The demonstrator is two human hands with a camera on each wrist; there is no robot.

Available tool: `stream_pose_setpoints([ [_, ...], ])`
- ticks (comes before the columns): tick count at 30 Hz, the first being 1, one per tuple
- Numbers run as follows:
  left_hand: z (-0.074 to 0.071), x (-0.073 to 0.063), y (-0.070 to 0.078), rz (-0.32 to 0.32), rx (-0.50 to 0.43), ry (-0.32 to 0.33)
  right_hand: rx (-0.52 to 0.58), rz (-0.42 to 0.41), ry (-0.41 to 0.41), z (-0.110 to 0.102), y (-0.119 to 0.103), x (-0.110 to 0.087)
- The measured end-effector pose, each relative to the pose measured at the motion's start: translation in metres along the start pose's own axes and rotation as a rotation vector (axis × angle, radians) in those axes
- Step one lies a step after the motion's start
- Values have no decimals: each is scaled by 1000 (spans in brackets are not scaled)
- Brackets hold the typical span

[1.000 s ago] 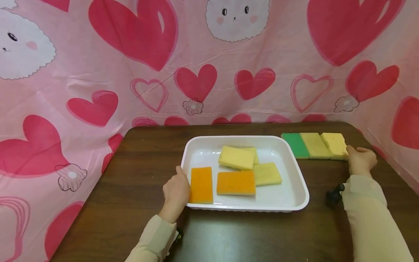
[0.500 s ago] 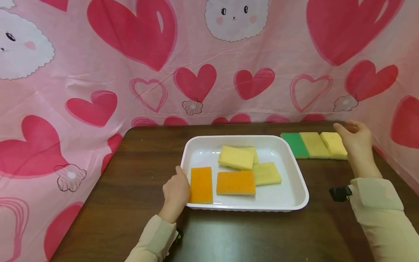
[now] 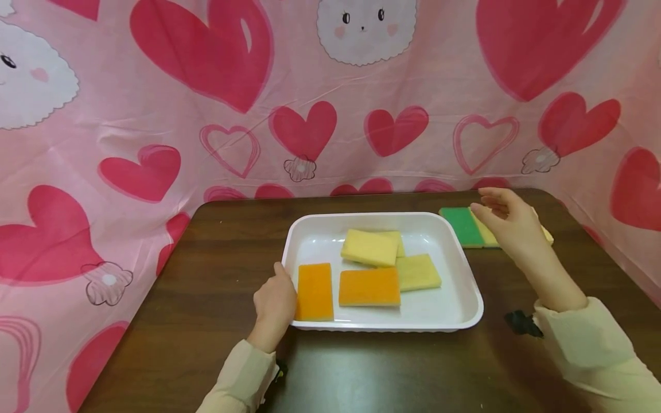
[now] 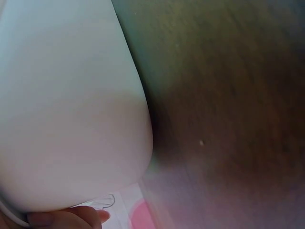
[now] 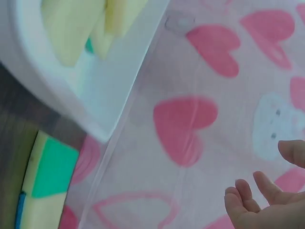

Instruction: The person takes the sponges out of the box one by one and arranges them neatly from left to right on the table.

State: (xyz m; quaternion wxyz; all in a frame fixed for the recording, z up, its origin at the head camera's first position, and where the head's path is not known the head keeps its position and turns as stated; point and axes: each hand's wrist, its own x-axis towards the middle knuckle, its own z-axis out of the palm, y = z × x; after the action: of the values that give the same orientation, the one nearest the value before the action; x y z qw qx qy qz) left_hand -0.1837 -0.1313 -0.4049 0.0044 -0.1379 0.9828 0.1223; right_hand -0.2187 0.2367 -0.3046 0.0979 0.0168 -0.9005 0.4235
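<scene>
Pink heart-print cloth (image 3: pixel 289 69) hangs behind a dark wood desk (image 3: pixel 217 241). White tray (image 3: pixel 382 328) mid-desk, orange sponges (image 3: pixel 316 292) and yellow sponges (image 3: pixel 420 274) inside. Left hand (image 3: pixel 275 297) grips its left rim; a careless tug could slide the tray and, I judge, shift the upper yellow sponge (image 3: pixel 369 248), which rests on others. Right hand (image 3: pixel 508 223) in the air by the sponge row right of the tray: fingers spread, slightly bent, nothing held. Forearm and hand hide part of that row. Reaching down unsighted could drag the yellow neighbour (image 3: pixel 485 236) along with the green sponge (image 3: pixel 461 226), since they lie edge to edge.
</scene>
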Motion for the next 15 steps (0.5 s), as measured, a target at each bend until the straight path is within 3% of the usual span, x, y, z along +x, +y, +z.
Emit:
stream_pose_setpoints([
  [9,2,1,-2,7,3,4,-61,-171,-107,36,-13,-23],
  [15,2,1,-1,1,3,-7,-125,-226,-152,65,-15,-36],
])
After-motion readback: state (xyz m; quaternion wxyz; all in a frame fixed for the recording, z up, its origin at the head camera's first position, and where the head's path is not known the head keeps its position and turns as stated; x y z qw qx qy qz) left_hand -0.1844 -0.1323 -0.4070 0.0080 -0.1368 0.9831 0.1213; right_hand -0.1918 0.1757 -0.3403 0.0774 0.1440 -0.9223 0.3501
